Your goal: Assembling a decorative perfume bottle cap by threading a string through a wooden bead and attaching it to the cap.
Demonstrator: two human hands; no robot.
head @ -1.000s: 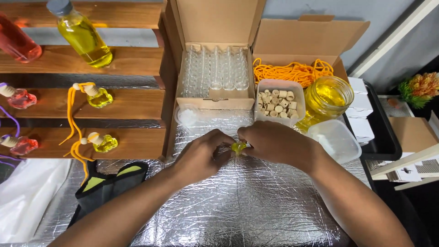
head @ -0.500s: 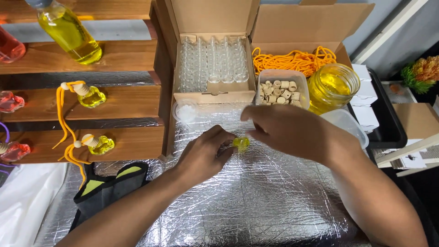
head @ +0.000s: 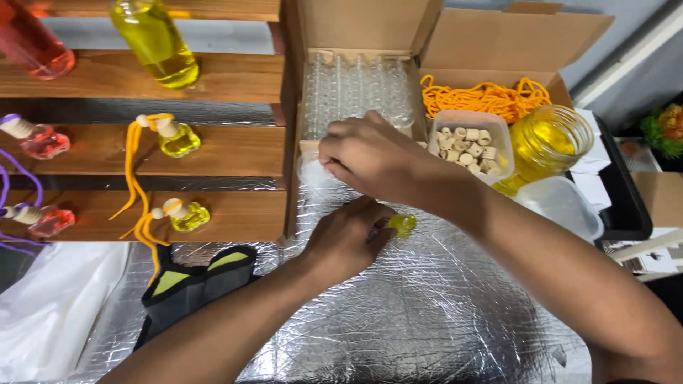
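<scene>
My left hand (head: pixel 346 238) holds a small glass bottle of yellow liquid (head: pixel 403 225) just above the silver foil mat (head: pixel 427 320). My right hand (head: pixel 370 158) has reached across to the left, fingers curled over a small clear plastic container (head: pixel 313 173) that lies at the foot of the open cardboard box of empty little glass bottles (head: pixel 356 89). Whether the fingers grip anything there is hidden.
A tub of wooden caps (head: pixel 466 142), a jar of yellow liquid (head: pixel 548 142), orange cord (head: pixel 484 96) in a second box and a clear lid (head: pixel 562 206) sit at right. Wooden shelves (head: pixel 228 149) at left carry finished yellow and red bottles. A black and green pouch (head: pixel 192 277) lies lower left.
My right hand has left the small yellow bottle and moved up and left to the clear container by the box. My left hand keeps hold of the bottle.
</scene>
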